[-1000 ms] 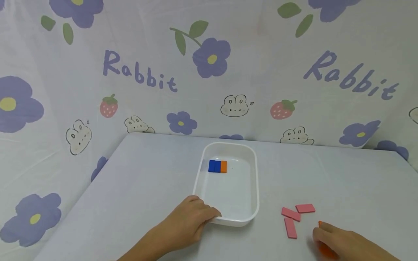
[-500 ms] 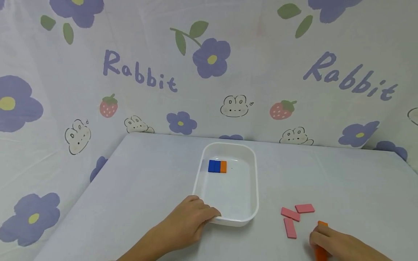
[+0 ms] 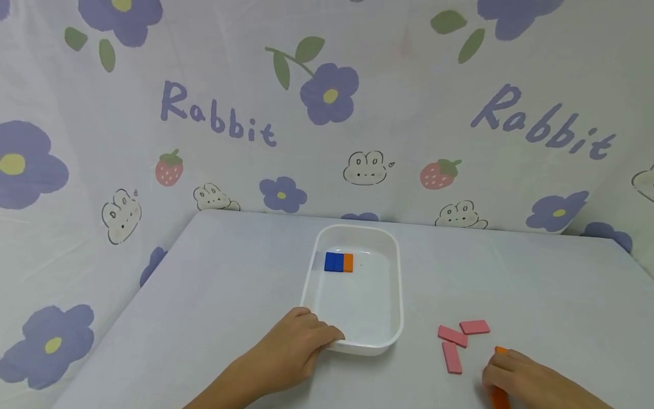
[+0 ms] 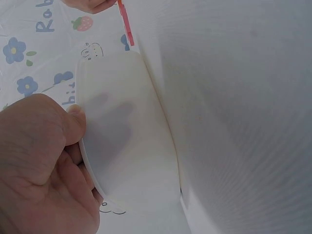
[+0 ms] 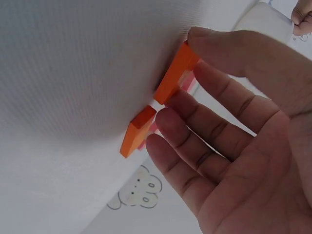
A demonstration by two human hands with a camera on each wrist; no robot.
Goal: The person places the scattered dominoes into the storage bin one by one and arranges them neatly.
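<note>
My left hand grips the near left corner of a white tray, with the thumb over its rim in the left wrist view. Two blue tiles and an orange tile lie side by side in the tray's far left part. Low on the right, my right hand pinches an orange tile between thumb and fingers, close to the tabletop. Just beyond it, near the other fingertips, stands a second orange tile. Several pink tiles are left of this hand: one lies nearest.
Two more pink tiles, one angled and one farther right, lie on the white tabletop between tray and right hand. A printed cloth hangs behind the table's far edge.
My right hand has shifted slightly left and its blur is gone, with the orange tiles under it showing more plainly. The left hand and the tray have stayed put.
</note>
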